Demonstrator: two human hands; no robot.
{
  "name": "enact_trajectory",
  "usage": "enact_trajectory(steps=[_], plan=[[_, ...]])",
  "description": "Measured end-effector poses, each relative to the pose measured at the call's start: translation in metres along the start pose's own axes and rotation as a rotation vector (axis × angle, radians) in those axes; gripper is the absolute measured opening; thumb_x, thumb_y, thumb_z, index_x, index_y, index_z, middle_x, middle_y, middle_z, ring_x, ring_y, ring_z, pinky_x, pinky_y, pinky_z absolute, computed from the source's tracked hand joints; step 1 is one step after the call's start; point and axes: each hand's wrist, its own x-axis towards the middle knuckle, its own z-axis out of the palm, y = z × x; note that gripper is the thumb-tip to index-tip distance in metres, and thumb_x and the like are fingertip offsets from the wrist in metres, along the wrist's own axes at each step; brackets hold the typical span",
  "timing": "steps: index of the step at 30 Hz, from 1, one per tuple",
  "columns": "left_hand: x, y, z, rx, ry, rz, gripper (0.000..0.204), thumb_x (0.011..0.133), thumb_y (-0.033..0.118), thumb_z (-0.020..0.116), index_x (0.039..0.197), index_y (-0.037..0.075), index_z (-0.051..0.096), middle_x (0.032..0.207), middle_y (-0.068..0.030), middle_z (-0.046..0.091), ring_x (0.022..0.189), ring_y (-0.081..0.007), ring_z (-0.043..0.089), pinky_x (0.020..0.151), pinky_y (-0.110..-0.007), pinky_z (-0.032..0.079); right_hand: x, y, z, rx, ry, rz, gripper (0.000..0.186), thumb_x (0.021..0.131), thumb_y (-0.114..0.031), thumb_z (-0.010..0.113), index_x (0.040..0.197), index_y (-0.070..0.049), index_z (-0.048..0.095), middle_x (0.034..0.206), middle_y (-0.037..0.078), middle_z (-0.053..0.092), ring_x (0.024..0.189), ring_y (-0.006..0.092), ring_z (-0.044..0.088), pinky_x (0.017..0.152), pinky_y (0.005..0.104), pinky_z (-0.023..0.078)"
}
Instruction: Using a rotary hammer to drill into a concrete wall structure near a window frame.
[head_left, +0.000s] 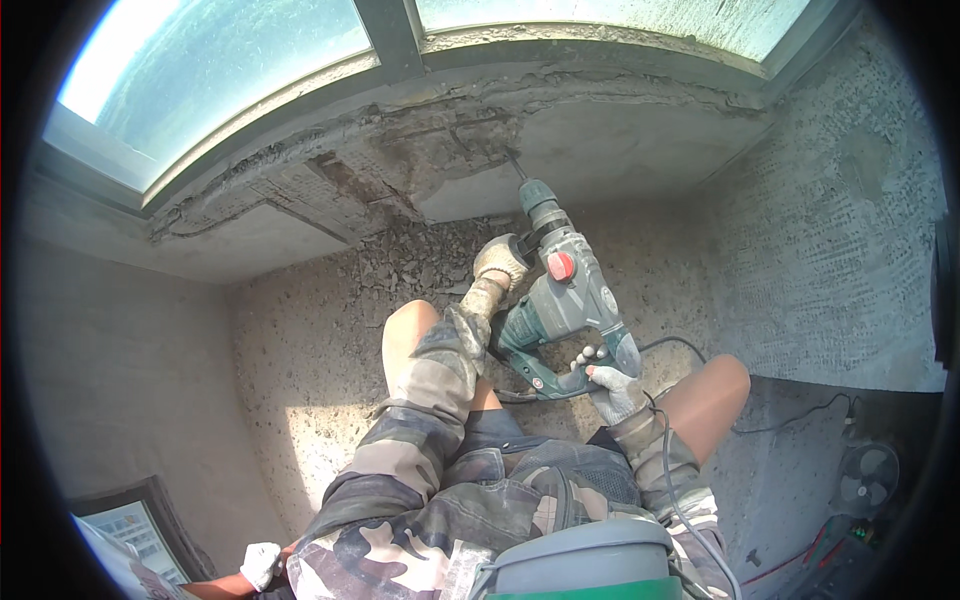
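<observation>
A green and grey rotary hammer drill (580,290) with a red round knob on top points away from me. Its long thin bit (516,165) reaches the broken plaster of the low wall (600,145) under the window; whether the tip is inside the wall or only touching cannot be made out. My left hand (502,258), in a dusty knitted glove, is closed around the side handle near the chuck. At the rear grip, my right hand (615,393), also gloved, has its fingers wrapped through the loop; the trigger is hidden.
Rubble (420,265) lies along the wall's foot. A power cord (668,480) runs past my right arm. A fan (866,478) stands at lower right. Another person's gloved hand (262,565) shows at lower left. Window frame (390,40) runs above the chipped wall; a rough wall (830,230) rises right.
</observation>
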Motion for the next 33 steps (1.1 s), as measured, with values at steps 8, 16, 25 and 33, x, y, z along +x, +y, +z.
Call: enact_trajectory(steps=[8, 16, 25, 33], plan=[[-0.002, -0.005, 0.005, 0.008, 0.052, 0.070, 0.045, 0.079, 0.047, 0.061, 0.100, 0.009, 0.073, 0.102, -0.0215, 0.069, 0.102, -0.0391, 0.065, 0.086, -0.048, 0.052, -0.005, -0.003, 0.008, -0.024, -0.030, 0.013, 0.030, 0.080, 0.012, 0.059, 0.103, -0.006, 0.053, 0.106, 0.008, 0.059, 0.102, 0.0225, 0.060, 0.096, 0.0386, 0.050], [0.002, -0.004, 0.001, -0.023, -0.022, -0.008, 0.049, 0.075, 0.050, 0.067, 0.102, 0.009, 0.072, 0.098, -0.0200, 0.070, 0.098, -0.0382, 0.066, 0.083, -0.045, 0.052, 0.000, -0.002, 0.002, -0.016, -0.070, 0.002, 0.031, 0.078, 0.012, 0.056, 0.103, -0.005, 0.052, 0.105, 0.010, 0.059, 0.100, 0.0250, 0.061, 0.097, 0.0450, 0.051], [0.008, -0.008, 0.007, 0.004, 0.009, -0.007, 0.051, 0.078, 0.053, 0.063, 0.103, 0.009, 0.072, 0.102, -0.0194, 0.070, 0.103, -0.0374, 0.065, 0.085, -0.044, 0.051, 0.007, -0.007, -0.001, -0.021, -0.065, -0.006, 0.029, 0.078, 0.011, 0.060, 0.100, -0.006, 0.054, 0.106, 0.009, 0.060, 0.101, 0.0229, 0.061, 0.094, 0.0402, 0.052], [-0.002, 0.001, 0.010, -0.101, 0.000, 0.015, 0.052, 0.082, 0.055, 0.058, 0.107, 0.010, 0.070, 0.104, -0.0191, 0.070, 0.104, -0.0376, 0.065, 0.086, -0.043, 0.051, -0.008, -0.020, 0.011, -0.073, -0.035, -0.038, 0.028, 0.076, 0.009, 0.061, 0.100, -0.004, 0.056, 0.102, 0.009, 0.061, 0.097, 0.0235, 0.062, 0.089, 0.0388, 0.053]])
